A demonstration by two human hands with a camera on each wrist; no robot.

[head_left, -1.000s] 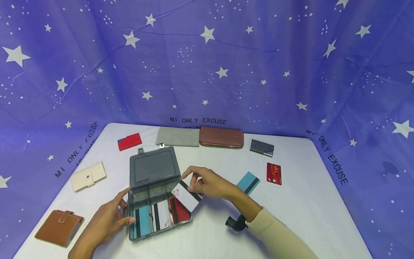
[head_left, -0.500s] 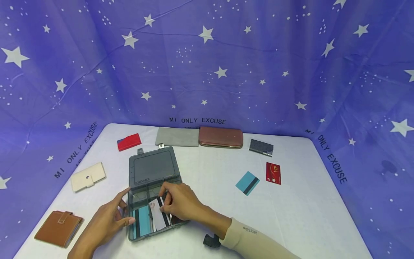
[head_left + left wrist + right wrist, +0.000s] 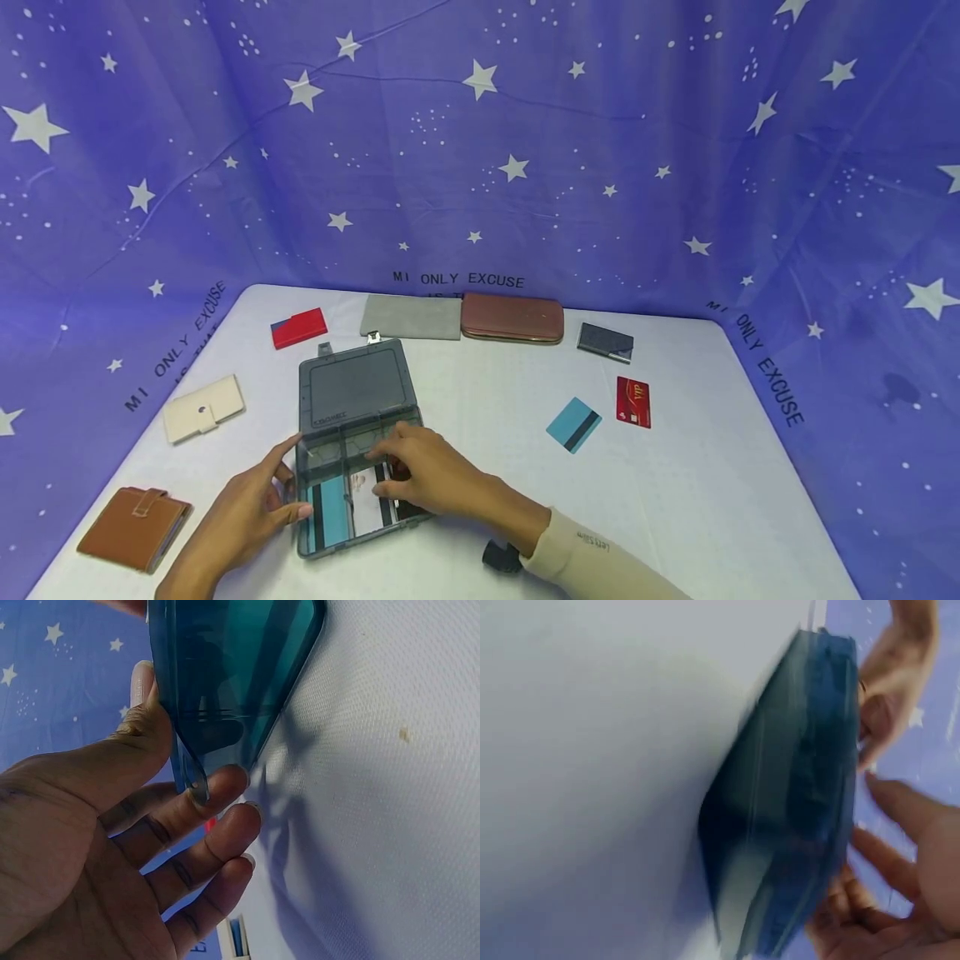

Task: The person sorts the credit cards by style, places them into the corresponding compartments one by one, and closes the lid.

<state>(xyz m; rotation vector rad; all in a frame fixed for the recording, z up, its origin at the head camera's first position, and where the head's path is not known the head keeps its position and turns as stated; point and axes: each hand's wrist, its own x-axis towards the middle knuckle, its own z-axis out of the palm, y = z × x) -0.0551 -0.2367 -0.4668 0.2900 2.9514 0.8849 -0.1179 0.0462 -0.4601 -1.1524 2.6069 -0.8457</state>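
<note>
A grey translucent plastic box lies with its lid raised, its base divided into compartments. My left hand holds the base at its left side; in the left wrist view the thumb is over the rim and fingertips touch the wall. Over the right part of the base hovers my right hand, thumb and fingers apart and nothing pinched between them. Below its fingers a white card with a black stripe lies in the middle compartment. A teal striped card fills the left one. The right compartment is mostly hidden by my hand.
A teal card and a red card lie to the right. Along the back are a red case, a grey wallet, a brown wallet and a dark card holder. Cream and tan wallets lie left.
My right hand brought the white striped card left from above the right compartment into the middle one and let go of it. The left hand stayed at the box.
</note>
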